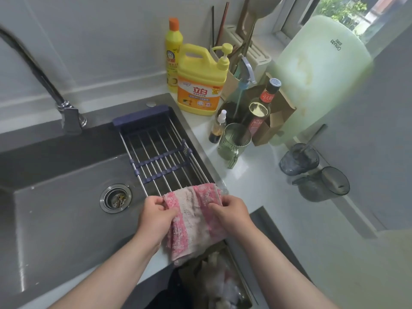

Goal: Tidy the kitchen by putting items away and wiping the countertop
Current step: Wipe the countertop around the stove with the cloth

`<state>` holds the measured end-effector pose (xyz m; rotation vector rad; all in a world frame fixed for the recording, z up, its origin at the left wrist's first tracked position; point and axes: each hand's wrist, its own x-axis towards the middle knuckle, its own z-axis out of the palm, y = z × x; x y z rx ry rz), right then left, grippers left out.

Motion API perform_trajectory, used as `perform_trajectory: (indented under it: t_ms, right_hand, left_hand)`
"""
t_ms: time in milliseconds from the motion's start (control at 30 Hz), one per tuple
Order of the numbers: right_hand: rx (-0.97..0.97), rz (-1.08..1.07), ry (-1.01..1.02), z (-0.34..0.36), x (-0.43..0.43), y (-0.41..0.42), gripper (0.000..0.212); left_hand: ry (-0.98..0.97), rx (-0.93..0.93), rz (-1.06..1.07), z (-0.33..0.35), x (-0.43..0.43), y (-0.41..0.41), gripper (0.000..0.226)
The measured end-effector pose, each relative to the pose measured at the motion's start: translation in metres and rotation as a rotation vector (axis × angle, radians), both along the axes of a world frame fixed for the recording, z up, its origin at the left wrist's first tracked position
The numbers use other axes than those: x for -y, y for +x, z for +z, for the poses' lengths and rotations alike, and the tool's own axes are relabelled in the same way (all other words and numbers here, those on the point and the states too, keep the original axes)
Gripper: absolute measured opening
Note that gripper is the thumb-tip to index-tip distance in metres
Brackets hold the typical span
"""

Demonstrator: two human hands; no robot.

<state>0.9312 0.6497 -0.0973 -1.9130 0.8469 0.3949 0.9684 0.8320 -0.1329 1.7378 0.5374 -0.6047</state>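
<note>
Cloth [194, 219], pink with a pale stripe down the middle, is held between both hands at the front right corner of the sink [55, 219]. Its upper end lies over the near end of the drying rack [160, 157], and its lower part hangs past the sink's front rim. The left hand [156, 216] has its fingers curled, pinching the cloth's left edge. The right hand [231, 211] has its fingers curled too, pinching the right edge.

The rack, metal bars with dark blue end pieces, spans the right side of the grey sink. The drain [115, 198] sits left of the hands, and the faucet [66, 112] rises at the sink's back rim.

On the white surface [267, 192] right of the sink a ribbed green glass [234, 143] stands upright, with a small spray bottle [217, 128] just beside it on the left. Behind them stand a dark sauce bottle [260, 108] and a cardboard box [281, 117]. A large yellow detergent jug [200, 85] with a pump stands at the sink's back right corner, a slim yellow bottle [173, 54] behind it against the wall. Two grey-blue cups [298, 159] lie on their sides further right, near each other. A pale green cutting board [321, 74] leans by the window, next to a utensil holder [245, 54] with chopsticks.
</note>
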Motion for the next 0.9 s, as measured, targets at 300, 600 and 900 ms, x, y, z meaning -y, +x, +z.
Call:
perform_trajectory:
  t_ms: [300, 600, 900]
  right_hand:
    - [0.324, -0.163, 0.122, 0.036, 0.021, -0.052, 0.021]
    - [0.613, -0.36, 0.182, 0.102, 0.056, -0.141, 0.012]
    - [0.823, -0.594, 0.007, 0.149, 0.08, -0.288, 0.008]
  left_hand:
    - [-0.351, -0.014, 0.028, 0.043, 0.021, -0.014, 0.006]
    - [-0.496, 0.219, -0.231, 0.112, 0.068, -0.047, 0.01]
    - [-0.644, 0.339, -0.557, 0.188, 0.135, -0.151, 0.014]
